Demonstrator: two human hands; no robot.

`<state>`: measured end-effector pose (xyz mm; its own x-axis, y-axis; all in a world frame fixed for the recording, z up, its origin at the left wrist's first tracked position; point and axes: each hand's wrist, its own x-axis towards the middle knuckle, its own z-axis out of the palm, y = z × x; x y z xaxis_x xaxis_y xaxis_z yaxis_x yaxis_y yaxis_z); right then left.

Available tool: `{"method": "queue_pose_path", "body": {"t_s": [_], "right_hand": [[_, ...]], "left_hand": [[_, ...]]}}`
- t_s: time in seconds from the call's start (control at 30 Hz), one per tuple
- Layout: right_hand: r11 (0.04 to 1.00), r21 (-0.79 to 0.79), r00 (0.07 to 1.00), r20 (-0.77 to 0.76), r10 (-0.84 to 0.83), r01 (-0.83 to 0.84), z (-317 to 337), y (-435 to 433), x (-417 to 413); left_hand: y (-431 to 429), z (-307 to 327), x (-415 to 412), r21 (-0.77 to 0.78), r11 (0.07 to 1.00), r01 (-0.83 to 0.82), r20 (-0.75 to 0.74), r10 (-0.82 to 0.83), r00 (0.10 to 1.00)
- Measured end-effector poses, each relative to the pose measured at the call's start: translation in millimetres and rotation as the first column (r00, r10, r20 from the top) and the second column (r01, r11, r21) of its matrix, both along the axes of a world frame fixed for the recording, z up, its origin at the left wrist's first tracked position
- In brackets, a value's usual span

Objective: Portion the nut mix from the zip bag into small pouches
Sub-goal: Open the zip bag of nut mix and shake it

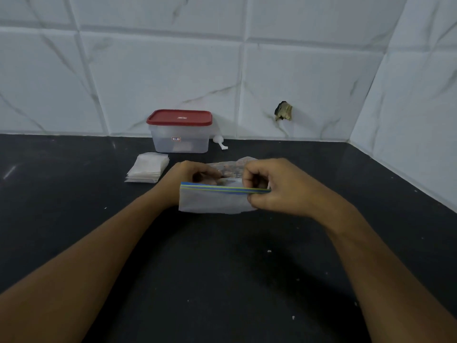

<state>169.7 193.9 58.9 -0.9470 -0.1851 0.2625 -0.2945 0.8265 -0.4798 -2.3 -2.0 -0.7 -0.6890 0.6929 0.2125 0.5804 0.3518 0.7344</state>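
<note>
Opening step: my left hand [195,177] and right hand [272,189] pinch the bag [215,201] at its 9 and 3 o'clock ends, zip looks sealed; next I peel it apart, pouches [148,167] at 10 o'clock.

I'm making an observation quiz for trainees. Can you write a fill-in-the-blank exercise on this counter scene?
1. The container at the wall has a ____ lid.
2. The left hand and right hand both grip the zip bag; the stack of pouches lies to its ____.
3. The white scoop lies just to the ____ of the container.
Missing words: red; left; right.
</note>
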Motion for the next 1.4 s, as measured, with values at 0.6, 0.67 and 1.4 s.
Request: {"method": "queue_pose_path", "body": {"t_s": [0.6,0.67,1.4], "right_hand": [[0.899,-0.438,0.938,0.304,0.164,-0.015,19.1,-16.7,10.1],[0.871,-0.492,0.951,0.273,0.148,0.006,31.1,-23.7,9.7],[0.681,-0.719,0.983,0.182,-0.004,0.136,114.7,-88.8,-3.3]], "left_hand": [[-59.5,36.6,46.5,0.554,0.76,-0.34,0.202,0.273,0.94],[-62.9,50.0,58.3,0.601,0.705,-0.377,0.24,0.291,0.926],[-43.4,160.3,84.0,0.519,0.799,-0.306,0.536,-0.025,0.844]]}}
